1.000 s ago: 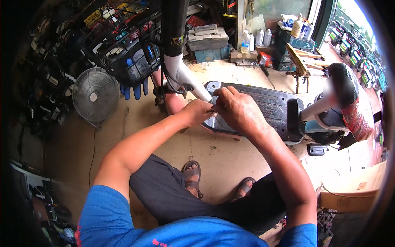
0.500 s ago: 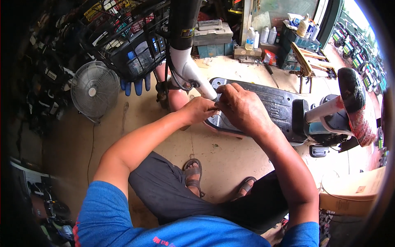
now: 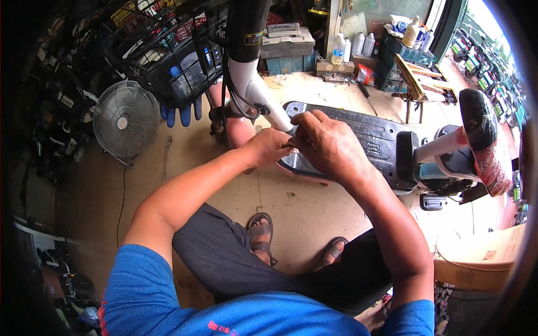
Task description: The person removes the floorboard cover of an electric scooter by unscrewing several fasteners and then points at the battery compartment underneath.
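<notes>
My left hand point(image 3: 267, 148) and my right hand point(image 3: 328, 143) meet over the near front end of a black footboard point(image 3: 364, 143) on a scooter. Both are closed, fingertips pinched close together. Whatever lies between them is small and hidden by the fingers, so I cannot make it out. Just beyond my hands a white frame tube point(image 3: 258, 94) slopes down to the footboard, with black cables point(image 3: 231, 92) along its left side. Above it rises the black steering column point(image 3: 246, 31). The scooter's worn seat point(image 3: 481, 134) stands on a post at the right.
A standing fan point(image 3: 124, 122) is at the left, beside a wire basket point(image 3: 168, 61) with a blue glove point(image 3: 182, 113) hanging below. Toolboxes point(image 3: 288, 50), bottles point(image 3: 339, 49) and a wooden frame point(image 3: 420, 81) stand at the back. A cardboard box point(image 3: 476, 257) sits near right.
The view has shifted slightly, so the scene sits a little higher and further left. My hands keep nearly the same pinched pose over the footboard.
</notes>
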`<state>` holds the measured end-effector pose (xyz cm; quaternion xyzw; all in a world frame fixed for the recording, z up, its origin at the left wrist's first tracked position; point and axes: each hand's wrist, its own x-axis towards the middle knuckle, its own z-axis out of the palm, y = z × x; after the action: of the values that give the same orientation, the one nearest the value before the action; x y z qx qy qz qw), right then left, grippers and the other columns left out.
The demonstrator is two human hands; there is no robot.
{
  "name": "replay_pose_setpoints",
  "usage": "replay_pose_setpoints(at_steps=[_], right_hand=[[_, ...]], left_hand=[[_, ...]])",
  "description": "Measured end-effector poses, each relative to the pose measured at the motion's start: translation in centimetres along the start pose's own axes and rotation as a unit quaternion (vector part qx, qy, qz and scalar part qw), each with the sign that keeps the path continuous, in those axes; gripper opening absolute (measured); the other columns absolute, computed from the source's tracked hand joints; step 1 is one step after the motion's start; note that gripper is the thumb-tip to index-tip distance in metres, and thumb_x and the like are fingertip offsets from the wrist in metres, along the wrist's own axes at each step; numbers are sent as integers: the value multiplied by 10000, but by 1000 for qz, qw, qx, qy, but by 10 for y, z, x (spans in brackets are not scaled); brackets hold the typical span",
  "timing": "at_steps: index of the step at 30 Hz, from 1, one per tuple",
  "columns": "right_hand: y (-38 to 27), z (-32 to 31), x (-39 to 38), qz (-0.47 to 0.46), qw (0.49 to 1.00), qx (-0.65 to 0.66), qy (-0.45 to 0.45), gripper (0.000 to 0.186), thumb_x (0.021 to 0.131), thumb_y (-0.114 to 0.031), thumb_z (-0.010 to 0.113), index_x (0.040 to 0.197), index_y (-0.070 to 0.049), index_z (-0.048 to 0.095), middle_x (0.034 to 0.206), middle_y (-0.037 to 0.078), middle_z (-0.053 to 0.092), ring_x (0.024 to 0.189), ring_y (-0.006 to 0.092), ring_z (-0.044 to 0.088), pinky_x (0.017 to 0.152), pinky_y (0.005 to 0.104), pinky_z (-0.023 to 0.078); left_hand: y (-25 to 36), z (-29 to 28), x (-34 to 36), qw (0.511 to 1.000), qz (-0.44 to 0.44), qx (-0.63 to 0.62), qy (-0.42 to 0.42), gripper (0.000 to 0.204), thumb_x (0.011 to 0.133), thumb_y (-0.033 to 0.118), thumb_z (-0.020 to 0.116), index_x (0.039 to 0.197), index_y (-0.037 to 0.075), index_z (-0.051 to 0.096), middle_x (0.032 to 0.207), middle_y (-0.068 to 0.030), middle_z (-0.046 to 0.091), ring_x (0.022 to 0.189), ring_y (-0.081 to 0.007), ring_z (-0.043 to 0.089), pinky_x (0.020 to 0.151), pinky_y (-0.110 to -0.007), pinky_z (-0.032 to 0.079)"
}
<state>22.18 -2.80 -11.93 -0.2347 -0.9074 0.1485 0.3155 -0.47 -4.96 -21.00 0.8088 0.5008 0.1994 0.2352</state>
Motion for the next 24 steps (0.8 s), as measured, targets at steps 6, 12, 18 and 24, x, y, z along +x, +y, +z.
replay_pose_setpoints(at_steps=[6, 12, 18, 24], right_hand=[[-1, 0, -1, -6, 1000, 7, 6, 288, 882, -218, 756, 1044, -28, 612, 871, 172, 636, 743, 377, 682, 664, 461, 559], [-1, 3, -2, -6, 1000, 6, 10, 291, 881, -217, 757, 1047, -29, 610, 871, 172, 635, 742, 377, 681, 664, 462, 559], [-4, 4, -1, 0, 1000, -4, 4, 286, 871, -216, 765, 995, -32, 583, 850, 168, 622, 737, 375, 675, 656, 460, 556], [-6, 2, 2, 4, 1000, -10, 1, 282, 870, -219, 766, 970, -31, 581, 837, 164, 615, 729, 368, 672, 648, 455, 552]], left_hand=[[2, -4, 0, 1000, 1, 6, -7, 128, 932, 162, 688, 1009, 60, 698, 898, -140, 725, 850, -316, 707, 769, -406, 546], [-2, -2, -2, 1000, -2, -6, -9, 133, 932, 168, 683, 1004, 56, 688, 899, -155, 716, 847, -322, 703, 767, -407, 542], [-3, -2, -2, 1000, 21, -3, 3, 131, 928, 155, 680, 994, 42, 679, 888, -169, 706, 839, -312, 698, 767, -408, 536], [2, -3, -2, 1000, -9, -26, 6, 148, 906, 149, 686, 969, 17, 659, 849, -174, 688, 790, -282, 672, 743, -402, 525]])
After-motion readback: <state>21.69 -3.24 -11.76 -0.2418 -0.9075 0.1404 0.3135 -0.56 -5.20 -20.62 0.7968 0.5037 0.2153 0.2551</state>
